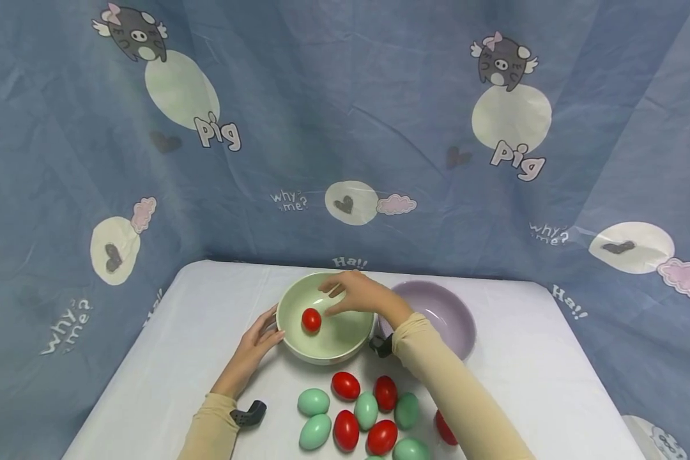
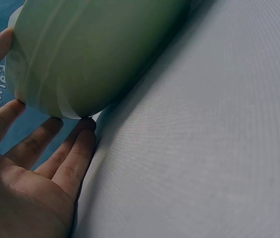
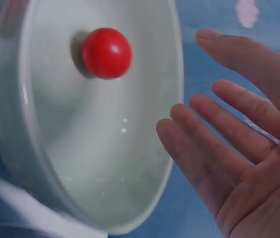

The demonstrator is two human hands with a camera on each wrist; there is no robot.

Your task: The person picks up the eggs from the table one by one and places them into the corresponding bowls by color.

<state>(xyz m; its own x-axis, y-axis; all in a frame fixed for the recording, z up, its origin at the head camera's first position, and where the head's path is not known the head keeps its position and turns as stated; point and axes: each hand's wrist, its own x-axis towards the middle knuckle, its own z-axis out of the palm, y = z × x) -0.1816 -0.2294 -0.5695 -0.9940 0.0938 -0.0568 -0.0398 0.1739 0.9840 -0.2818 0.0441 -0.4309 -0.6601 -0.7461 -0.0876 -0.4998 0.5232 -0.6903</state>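
Observation:
One red egg [image 1: 311, 320] lies inside the green bowl [image 1: 328, 354], left of its middle; the right wrist view shows the same red egg [image 3: 106, 53]. Over the bowl's right part is the right hand [image 1: 359, 295], fingers apart and holding nothing. The left hand [image 1: 257, 348] touches the bowl's left side with its fingertips. Seen in the left wrist view, the left hand [image 2: 35, 173] has its fingers spread against the outer wall of the green bowl [image 2: 90, 54].
A purple bowl [image 1: 460, 319] stands right of the green one, partly behind the right forearm. Several red eggs [image 1: 346, 430] and several green eggs [image 1: 315, 432] lie on the white table [image 1: 529, 364] in front. A blue patterned cloth [image 1: 345, 140] hangs behind.

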